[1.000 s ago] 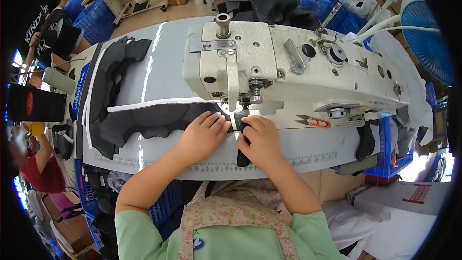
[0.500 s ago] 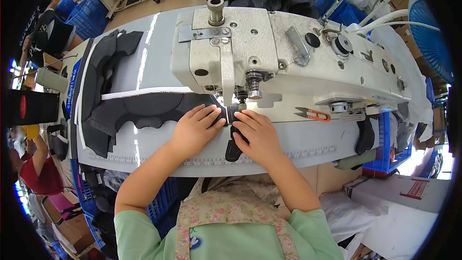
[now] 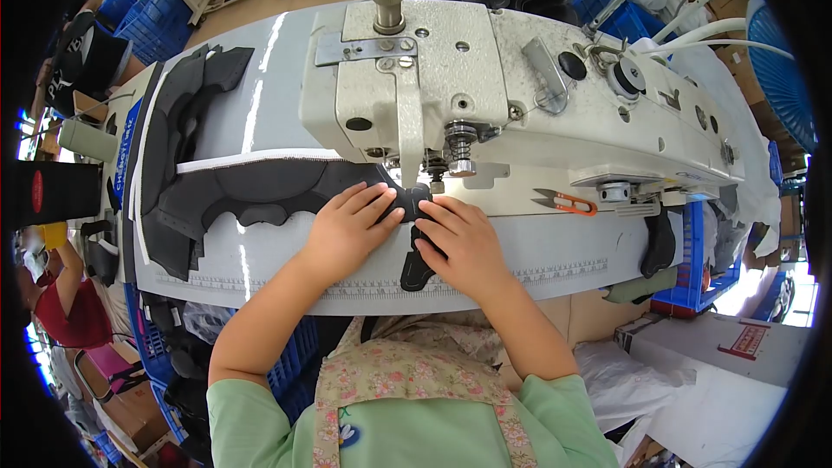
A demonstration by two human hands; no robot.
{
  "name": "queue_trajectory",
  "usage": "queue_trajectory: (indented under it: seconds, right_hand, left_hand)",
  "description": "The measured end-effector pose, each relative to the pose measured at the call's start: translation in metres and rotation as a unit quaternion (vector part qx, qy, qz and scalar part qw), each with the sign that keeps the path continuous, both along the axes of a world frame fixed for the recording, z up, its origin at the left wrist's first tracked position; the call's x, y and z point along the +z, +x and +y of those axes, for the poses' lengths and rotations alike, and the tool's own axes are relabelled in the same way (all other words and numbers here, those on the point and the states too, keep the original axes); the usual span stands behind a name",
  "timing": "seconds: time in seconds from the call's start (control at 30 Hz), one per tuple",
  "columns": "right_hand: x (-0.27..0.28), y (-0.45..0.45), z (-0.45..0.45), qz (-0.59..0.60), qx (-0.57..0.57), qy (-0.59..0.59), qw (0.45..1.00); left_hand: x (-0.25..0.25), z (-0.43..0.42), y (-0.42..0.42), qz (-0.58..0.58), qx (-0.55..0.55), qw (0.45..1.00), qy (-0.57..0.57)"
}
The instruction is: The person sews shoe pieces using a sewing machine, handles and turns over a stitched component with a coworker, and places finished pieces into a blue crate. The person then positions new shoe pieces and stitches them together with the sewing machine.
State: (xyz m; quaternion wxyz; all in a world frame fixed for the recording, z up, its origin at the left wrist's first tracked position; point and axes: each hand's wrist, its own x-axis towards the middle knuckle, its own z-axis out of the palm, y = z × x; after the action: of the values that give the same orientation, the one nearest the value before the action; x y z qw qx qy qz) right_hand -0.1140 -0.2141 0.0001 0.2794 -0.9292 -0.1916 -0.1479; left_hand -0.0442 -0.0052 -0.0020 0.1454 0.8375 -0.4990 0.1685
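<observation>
Dark grey padding forms the panel (image 3: 269, 186), which runs out to the left from under our left hand (image 3: 351, 227), a white tape (image 3: 260, 157) following its far edge. At its left end, more dark padding (image 3: 165, 139) curves away from us. Our left hand lies palm down, fingers spread and laid on the panel's right end, not closed around it.

Just beside it, our right hand (image 3: 464, 247) rests its fingers on the black strap (image 3: 418, 269), which hangs toward us between the 2 hands. We cannot tell whether thumb and fingers pinch the strap, nor whether strap and panel are joined.

Just beyond our fingertips stands the foot (image 3: 437, 180) of the cream machine (image 3: 468, 61), whose arm stretches off to the right. On that side, apart from our right hand, lie the orange-handled snips (image 3: 568, 203), blades toward the grip. Nearer to us than the fingers, ruler marks (image 3: 555, 274) cross the pale table (image 3: 529, 243) and pass under our 2 forearms. Well to the right of the grip is a blue crate (image 3: 692, 251).
</observation>
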Motion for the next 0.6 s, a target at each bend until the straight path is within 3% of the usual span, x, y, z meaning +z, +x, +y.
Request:
queue_trajectory:
  seconds: [0.6]
  right_hand:
    - [-0.0008,-0.0001,0.0002,-0.022,0.013,-0.003,1.000]
  left_hand:
    - [-0.0042,0.0017,0.0030,-0.004,-0.009,1.000,0.015]
